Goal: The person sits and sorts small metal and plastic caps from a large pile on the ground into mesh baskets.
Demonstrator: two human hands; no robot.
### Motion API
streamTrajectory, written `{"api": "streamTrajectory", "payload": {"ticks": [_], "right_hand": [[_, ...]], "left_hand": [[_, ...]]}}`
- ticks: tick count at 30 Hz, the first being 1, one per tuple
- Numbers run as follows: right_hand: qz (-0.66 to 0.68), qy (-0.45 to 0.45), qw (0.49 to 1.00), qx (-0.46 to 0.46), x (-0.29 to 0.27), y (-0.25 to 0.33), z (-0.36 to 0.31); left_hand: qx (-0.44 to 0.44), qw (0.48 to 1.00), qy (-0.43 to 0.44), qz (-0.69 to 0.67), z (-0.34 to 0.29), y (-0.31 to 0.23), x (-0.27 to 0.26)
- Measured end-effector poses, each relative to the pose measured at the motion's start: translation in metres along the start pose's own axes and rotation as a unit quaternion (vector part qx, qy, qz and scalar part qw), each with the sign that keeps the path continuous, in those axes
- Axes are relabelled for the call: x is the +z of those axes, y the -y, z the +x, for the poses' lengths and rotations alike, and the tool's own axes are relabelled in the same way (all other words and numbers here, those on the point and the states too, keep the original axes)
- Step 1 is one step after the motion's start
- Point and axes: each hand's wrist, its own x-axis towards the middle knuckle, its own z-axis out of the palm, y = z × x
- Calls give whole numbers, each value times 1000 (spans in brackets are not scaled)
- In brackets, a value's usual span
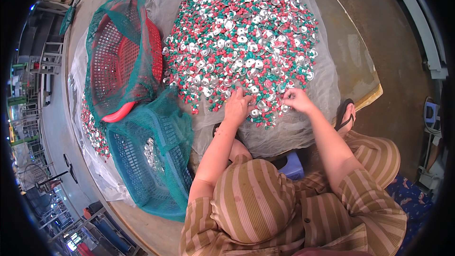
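Note:
A wide pile of small red, green and white pieces mixed with round silver discs [241, 39] is spread before me. At its near edge, my left hand [238, 107] rests with curled fingers among the pieces. To its right, my right hand [296, 100] is closed in a pinch, thumb and forefinger together at the pile's rim. Whatever lies between the fingers of either hand is too small or hidden to name. Under the pile lies a thin whitish sheet [284, 135], crumpled along the near side.
Left of the pile stands a red plastic basket [124, 68] draped in green netting [127, 23]. Nearer me is a blue basket [137, 180], also netted, with several silver discs [150, 153] inside. More mixed pieces [92, 130] lie beyond the baskets. A blue stool [291, 167] is under me.

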Motion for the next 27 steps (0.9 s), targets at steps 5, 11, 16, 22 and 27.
{"api": "streamTrajectory", "payload": {"ticks": [5, 11, 16, 22, 27], "right_hand": [[-322, -79, 942, -42, 21, 12, -22], [-309, -122, 933, -141, 25, -1, -18], [67, -83, 993, -49, 13, -18, 0], [547, 3, 837, 15, -9, -5, -8], [192, -31, 981, 20, -1, -12, 5]], "left_hand": [[-38, 988, -136, -62, -3, 23, 7], [-261, 748, -30, -610, -16, 46, -8], [-227, 759, -58, -607, -8, 48, -9], [-131, 984, -60, -104, 4, 19, 1], [-200, 878, 0, -434, -1, 50, 10]]}}
